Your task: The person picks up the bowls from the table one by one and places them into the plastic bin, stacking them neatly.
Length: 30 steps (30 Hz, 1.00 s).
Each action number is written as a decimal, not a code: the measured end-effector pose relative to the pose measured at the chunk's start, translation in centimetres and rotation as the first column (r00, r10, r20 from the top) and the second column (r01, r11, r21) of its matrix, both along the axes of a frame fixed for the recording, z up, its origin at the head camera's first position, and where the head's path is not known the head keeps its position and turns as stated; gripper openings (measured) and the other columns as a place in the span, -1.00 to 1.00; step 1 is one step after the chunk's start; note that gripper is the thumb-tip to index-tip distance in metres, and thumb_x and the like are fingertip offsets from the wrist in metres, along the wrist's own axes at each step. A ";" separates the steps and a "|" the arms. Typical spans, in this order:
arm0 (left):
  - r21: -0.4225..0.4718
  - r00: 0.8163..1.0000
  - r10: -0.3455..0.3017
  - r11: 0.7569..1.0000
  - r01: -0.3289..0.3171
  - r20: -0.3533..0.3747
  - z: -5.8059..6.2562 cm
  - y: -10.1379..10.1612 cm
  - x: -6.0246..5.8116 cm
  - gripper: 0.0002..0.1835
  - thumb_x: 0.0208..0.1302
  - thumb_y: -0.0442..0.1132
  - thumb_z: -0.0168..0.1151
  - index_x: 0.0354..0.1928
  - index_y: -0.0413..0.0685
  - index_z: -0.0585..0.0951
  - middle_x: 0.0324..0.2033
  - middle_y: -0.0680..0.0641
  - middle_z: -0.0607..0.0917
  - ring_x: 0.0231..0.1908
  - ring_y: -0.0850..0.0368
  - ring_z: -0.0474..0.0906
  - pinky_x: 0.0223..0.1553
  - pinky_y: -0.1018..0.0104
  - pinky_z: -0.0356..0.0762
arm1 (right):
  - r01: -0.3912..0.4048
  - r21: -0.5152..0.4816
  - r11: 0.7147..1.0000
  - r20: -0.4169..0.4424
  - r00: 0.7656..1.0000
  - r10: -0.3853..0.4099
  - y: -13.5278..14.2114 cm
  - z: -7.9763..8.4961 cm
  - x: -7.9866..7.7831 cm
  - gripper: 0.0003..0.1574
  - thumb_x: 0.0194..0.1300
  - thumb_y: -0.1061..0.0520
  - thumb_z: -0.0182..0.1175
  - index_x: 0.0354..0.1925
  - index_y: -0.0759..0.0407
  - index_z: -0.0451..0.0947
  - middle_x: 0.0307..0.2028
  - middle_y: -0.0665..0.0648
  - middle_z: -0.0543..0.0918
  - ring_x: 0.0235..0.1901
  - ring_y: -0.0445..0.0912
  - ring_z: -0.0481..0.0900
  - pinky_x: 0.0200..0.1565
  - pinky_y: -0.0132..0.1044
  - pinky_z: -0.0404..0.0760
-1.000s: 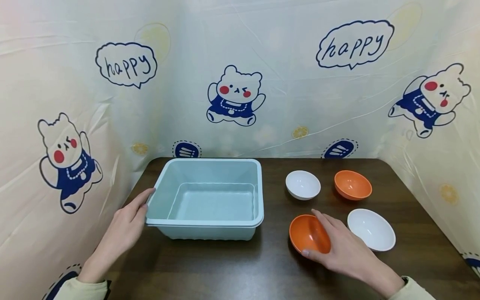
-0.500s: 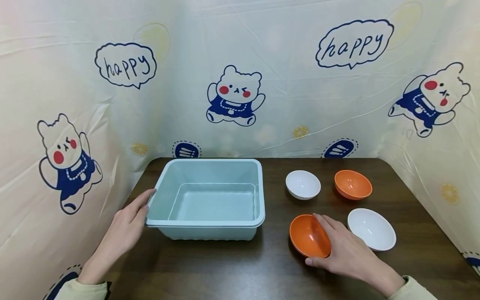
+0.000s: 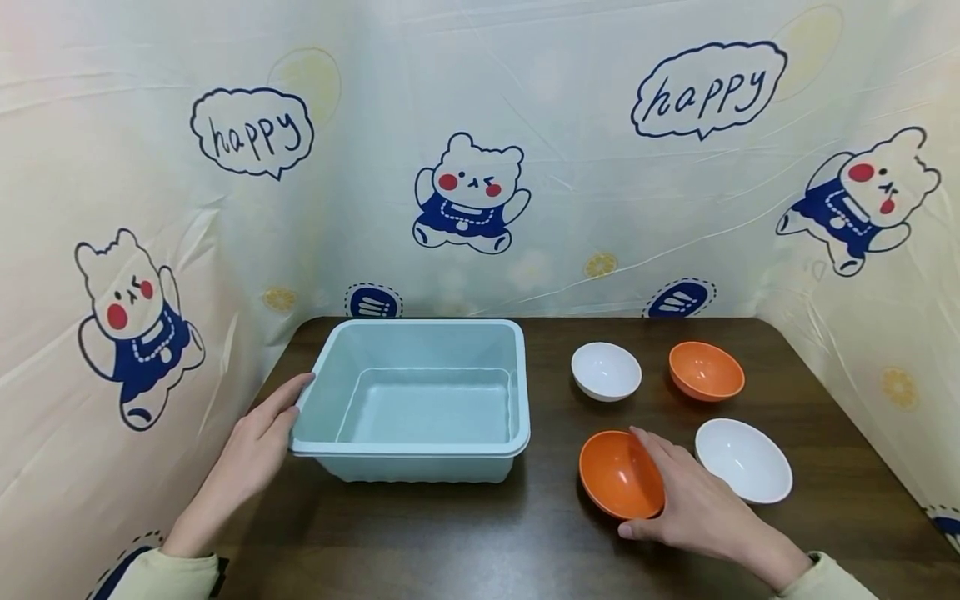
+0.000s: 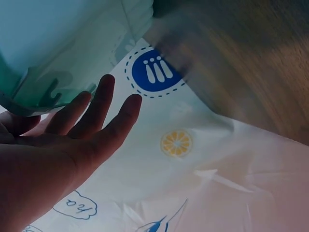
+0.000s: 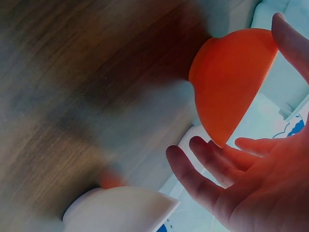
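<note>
My left hand [image 3: 258, 437] holds the left rim of a pale blue plastic basin [image 3: 420, 448], index finger and thumb at the edge. In the left wrist view its other fingers [image 4: 120, 118] stretch out below the rim. On the right, my right hand [image 3: 693, 496] spans an orange bowl [image 3: 618, 475], thumb at the near rim and fingers at the far side. The right wrist view shows the thumb tip and the fingertips at opposite ends of this bowl's rim [image 5: 231, 82]. A white bowl [image 3: 742, 460] sits just right of that hand.
Behind the held bowl stand a small white bowl [image 3: 606, 372] and another orange bowl [image 3: 707, 371]. All rest on a dark brown wooden table [image 3: 420, 542]. A printed cloth [image 3: 570, 167] with bear drawings hangs along the back and both sides.
My right thumb has shifted from over the orange bowl's near rim to its outside, and the hand has edged slightly right. The left hand and basin are almost unmoved.
</note>
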<state>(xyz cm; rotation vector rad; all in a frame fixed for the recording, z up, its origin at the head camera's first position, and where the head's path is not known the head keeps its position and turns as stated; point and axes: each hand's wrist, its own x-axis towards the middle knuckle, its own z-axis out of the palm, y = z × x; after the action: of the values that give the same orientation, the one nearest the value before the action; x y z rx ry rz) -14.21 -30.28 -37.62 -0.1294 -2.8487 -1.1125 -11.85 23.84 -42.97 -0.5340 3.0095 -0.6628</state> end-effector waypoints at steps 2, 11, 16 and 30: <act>0.009 1.000 -0.003 1.000 0.003 0.007 -0.1 0.0 0.0 -0.44 0.73 -0.17 -0.31 0.64 -0.18 0.18 0.55 -0.39 0.24 0.45 -0.48 0.21 0.29 -0.50 0.20 | 0.000 -0.004 1.000 0.005 1.000 0.001 0.0 -0.1 0.0 0.53 -0.18 -0.55 0.60 0.52 0.23 0.30 0.34 0.32 0.53 0.18 0.22 0.56 0.01 0.26 0.64; 0.030 1.000 -0.017 0.999 0.017 -0.006 -0.3 -0.1 -0.2 -0.44 0.73 -0.18 -0.31 0.64 -0.19 0.17 0.56 -0.39 0.21 0.48 -0.49 0.15 0.31 -0.52 0.15 | 0.005 -0.027 1.000 -0.012 1.000 -0.005 0.1 -0.2 -0.1 0.52 -0.22 -0.55 0.63 0.50 0.18 0.33 0.30 0.26 0.56 0.13 0.16 0.58 -0.05 0.18 0.66; 0.063 0.999 -0.042 0.997 0.042 -0.004 -0.4 -0.3 -0.4 -0.44 0.73 -0.20 -0.30 0.64 -0.22 0.15 0.57 -0.39 0.19 0.49 -0.48 0.13 0.33 -0.51 0.12 | -0.007 -0.104 0.995 0.039 0.999 0.011 0.5 -0.4 -0.3 0.53 -0.24 -0.49 0.67 0.52 0.18 0.30 0.32 0.22 0.55 0.17 0.15 0.56 0.05 0.22 0.61; 0.120 0.997 -0.072 0.990 0.074 -0.020 -0.5 -0.5 -0.5 -0.44 0.73 -0.22 -0.30 0.64 -0.25 0.13 0.58 -0.40 0.15 0.51 -0.50 0.07 0.34 -0.54 0.05 | -0.067 -0.244 0.967 0.052 0.995 0.082 1.4 -1.3 -0.8 0.50 -0.22 -0.34 0.74 0.55 0.14 0.28 0.38 0.13 0.51 0.26 0.05 0.53 0.21 0.16 0.53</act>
<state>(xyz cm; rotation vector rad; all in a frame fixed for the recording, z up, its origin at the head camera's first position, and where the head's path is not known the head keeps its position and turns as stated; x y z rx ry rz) -14.71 -30.75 -38.09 -0.2345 -2.7742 -1.2884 -12.63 25.28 -44.30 -0.6183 2.8519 -1.0294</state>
